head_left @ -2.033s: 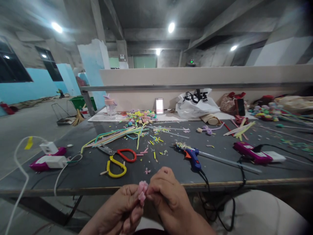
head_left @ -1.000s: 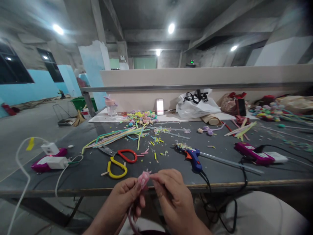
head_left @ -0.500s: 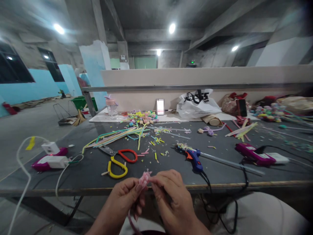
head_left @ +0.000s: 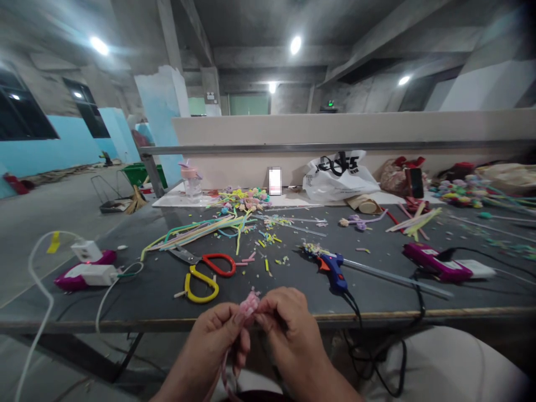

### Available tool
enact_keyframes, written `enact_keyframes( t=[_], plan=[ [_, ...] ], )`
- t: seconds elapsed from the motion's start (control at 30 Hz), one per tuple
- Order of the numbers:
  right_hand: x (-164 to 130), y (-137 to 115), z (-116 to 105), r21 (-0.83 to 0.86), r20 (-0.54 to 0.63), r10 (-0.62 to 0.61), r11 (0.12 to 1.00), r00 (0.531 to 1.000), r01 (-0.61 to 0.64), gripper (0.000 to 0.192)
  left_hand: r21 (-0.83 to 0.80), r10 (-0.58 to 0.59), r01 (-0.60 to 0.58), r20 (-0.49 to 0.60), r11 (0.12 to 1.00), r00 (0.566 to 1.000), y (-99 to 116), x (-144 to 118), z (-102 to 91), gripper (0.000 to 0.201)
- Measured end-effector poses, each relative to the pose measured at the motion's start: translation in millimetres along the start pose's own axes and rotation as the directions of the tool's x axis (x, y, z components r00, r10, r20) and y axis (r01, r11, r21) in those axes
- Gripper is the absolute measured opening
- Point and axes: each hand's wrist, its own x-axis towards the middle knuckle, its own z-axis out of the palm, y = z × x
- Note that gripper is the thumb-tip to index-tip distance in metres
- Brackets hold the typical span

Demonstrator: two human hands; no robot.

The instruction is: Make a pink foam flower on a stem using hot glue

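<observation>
A small pink fuzzy flower of pipe cleaner [head_left: 250, 303] is pinched in my left hand [head_left: 218, 336], just over the table's front edge. A pink strip hangs from it below that hand. My right hand [head_left: 291, 329] touches the flower's right side, thumb and forefinger pressed together; what lies between those fingertips is too small to make out. Beyond my hands lie scissors [head_left: 201, 273] with one red and one yellow handle. To the right, a blue glue gun [head_left: 334, 271] rests with a clear glue stick [head_left: 389, 276] in its back.
Pipe cleaners [head_left: 201, 231] and cut scraps [head_left: 268, 240] are strewn over the dark table [head_left: 146, 301]. Purple power strips [head_left: 435, 262] with cables lie at both sides. A phone [head_left: 274, 181], a cup [head_left: 191, 183] and a white bag [head_left: 339, 176] stand at the back.
My right hand has shifted slightly left, its fingertips now closer against the pink flower. My left hand keeps its pinch. The things on the table lie as before.
</observation>
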Motion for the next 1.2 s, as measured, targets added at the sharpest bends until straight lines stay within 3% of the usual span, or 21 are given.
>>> enact_keyframes(
  t=[0.23,0.37,0.5,0.73,0.93,1.2],
  plan=[
    [4.7,-1.1,-4.3,-0.185,-0.025,-0.140,0.974,0.990,0.133,0.012,0.042,0.019,-0.020,0.009,0.999,1.000,-2.2,2.3,-2.7,0.035],
    [3.3,3.0,-4.0,-0.077,0.032,-0.034,0.996,0.999,0.037,0.013,0.095,-0.001,0.003,-0.012,0.995,1.000,-2.3,2.0,-3.3,0.035],
    [1.7,7.3,-2.6,0.029,0.082,-0.010,1.000,0.997,0.008,0.009,0.079,-0.013,0.013,-0.003,0.997,1.000,-1.0,0.9,-2.7,0.035],
    [2.1,6.8,-1.7,0.189,0.079,0.060,0.979,0.995,-0.074,0.008,0.039,-0.052,0.051,0.012,0.998,0.999,3.0,-1.4,-0.7,0.033],
    [0.2,6.6,0.8,0.091,0.011,-0.084,0.992,0.996,0.083,0.010,0.057,-0.029,0.027,0.027,0.998,0.999,1.9,-0.6,0.0,0.032],
    [-6.1,3.1,6.6,0.110,-0.009,-0.017,0.994,1.000,0.018,0.011,0.011,0.039,-0.039,-0.028,0.999,0.999,-3.6,-1.9,1.7,0.032]
  ],
)
